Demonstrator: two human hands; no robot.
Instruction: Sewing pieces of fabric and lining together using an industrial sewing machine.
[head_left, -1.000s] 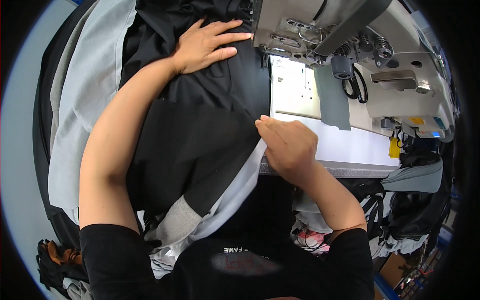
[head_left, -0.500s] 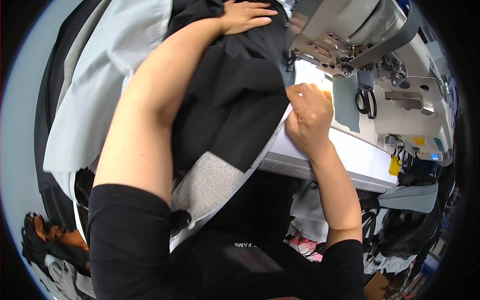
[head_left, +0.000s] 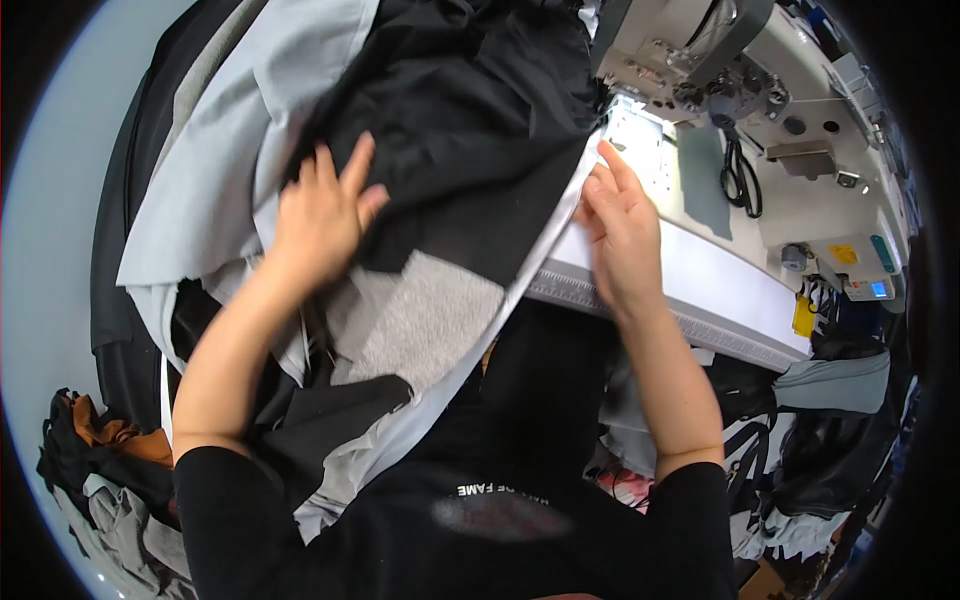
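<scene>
A large piece of black cloth with a heather-grey panel and a pale edge strip spreads before me, its far end beside the needle area of a sewing machine. My left hand is open over the cloth's left part, fingers spread and slightly blurred; whether it touches is unclear. Along the strip's right side, my right hand has thumb and fingers at the edge, just short of the lit machine plate. It appears to pinch the strip loosely, with the index finger pointing forward.
Black scissors lie on the machine bed by a grey-green cloth scrap. A ruler strip lines the white table's front edge. Light grey cloth hangs at left; heaped fabrics lie lower left, and more cloth lower right.
My left hand has come back from the far end of the cloth toward me and left. The grey panel lies flatter and more exposed. My right hand stays by the strip, its fingers less curled.
</scene>
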